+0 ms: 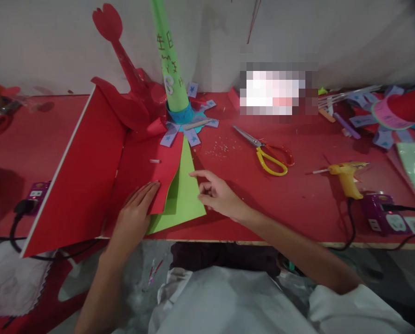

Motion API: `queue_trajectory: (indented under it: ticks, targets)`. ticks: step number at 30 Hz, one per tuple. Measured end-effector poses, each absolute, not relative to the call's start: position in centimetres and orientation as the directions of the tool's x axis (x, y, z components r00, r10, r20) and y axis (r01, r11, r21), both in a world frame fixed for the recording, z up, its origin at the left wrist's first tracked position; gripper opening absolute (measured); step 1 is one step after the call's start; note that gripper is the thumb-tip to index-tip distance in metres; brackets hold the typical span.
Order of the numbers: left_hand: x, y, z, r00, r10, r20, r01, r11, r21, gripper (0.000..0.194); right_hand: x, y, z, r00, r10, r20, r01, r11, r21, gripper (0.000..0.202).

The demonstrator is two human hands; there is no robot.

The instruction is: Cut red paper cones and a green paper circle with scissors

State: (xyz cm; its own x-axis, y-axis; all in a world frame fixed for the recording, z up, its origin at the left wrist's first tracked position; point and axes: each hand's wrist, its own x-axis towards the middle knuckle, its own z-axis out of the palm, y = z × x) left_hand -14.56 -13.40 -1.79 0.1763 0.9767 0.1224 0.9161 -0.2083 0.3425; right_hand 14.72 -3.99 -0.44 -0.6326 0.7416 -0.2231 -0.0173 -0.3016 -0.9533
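Observation:
My left hand (pixel 138 205) lies flat on a red sheet (pixel 142 155), fingers stretched out and pressing near its front edge. Partly under that sheet is a light green sheet of paper (pixel 184 190), its narrow end toward the back. At the paper's right edge is my right hand (pixel 218 192), index finger extended and thumb apart; the other fingers are curled, and no grip on the paper shows. A red panel with a white edge (pixel 77 176) stands tilted left of the red sheet. A small whitish stick piece (pixel 155 161) rests on the red sheet.
A green paper cone (pixel 174 69) with a blue base stands behind, beside a red flower shape (pixel 124 55). Scissors (pixel 266 150), a yellow glue gun (pixel 346 176) and a purple power socket (pixel 385 215) with cables lie to the right. Another purple socket (pixel 38 195) is left.

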Motion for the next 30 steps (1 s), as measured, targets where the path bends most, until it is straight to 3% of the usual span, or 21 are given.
queue_trajectory:
  ticks: [5, 7, 11, 15, 20, 23, 25, 30]
  targets:
    - [-14.8, -13.6, -2.3, 0.181, 0.975, 0.127, 0.921, -0.213, 0.327, 0.093, 19.5, -4.8, 1.2, -0.746, 0.597, -0.295, 0.046, -0.397, -0.917, 0.027]
    - [-14.8, -13.5, -2.5, 0.192, 0.972, 0.134, 0.924, -0.225, 0.308, 0.092, 20.1, -4.8, 1.2, -0.722, 0.636, -0.274, 0.110, -0.286, -0.952, 0.022]
    - [-14.5, -13.3, -2.3, 0.233, 0.965, 0.118, 0.928, -0.257, 0.269, 0.087, 19.1, -4.5, -0.4, -0.592, 0.780, -0.202, 0.188, -0.111, -0.976, 0.034]
    - [-14.5, -13.2, -2.2, 0.257, 0.963, 0.081, 0.933, -0.269, 0.238, 0.080, 18.2, -5.4, -1.8, -0.536, 0.839, -0.096, 0.280, 0.070, -0.957, 0.004]
    - [-15.3, -13.2, -2.4, 0.278, 0.960, 0.045, 0.926, -0.280, 0.252, 0.083, 21.9, -6.1, -1.1, -0.527, 0.850, 0.010, 0.347, 0.226, -0.910, 0.019]
    - [-15.9, -13.3, -1.7, 0.352, 0.936, -0.011, 0.898, -0.334, 0.288, 0.064, 25.9, -5.6, -0.3, -0.556, 0.831, 0.032, 0.384, 0.290, -0.877, 0.032]
    - [-16.2, -13.2, -0.8, 0.417, 0.907, -0.055, 0.858, -0.372, 0.355, 0.062, 28.6, -5.2, 0.1, -0.596, 0.802, 0.036, 0.387, 0.327, -0.862, 0.036]
    - [-16.3, -11.6, 0.2, 0.320, 0.947, 0.017, 0.849, -0.294, 0.440, 0.052, 34.5, -5.5, 0.5, -0.546, 0.837, -0.036, 0.450, 0.256, -0.856, 0.037]
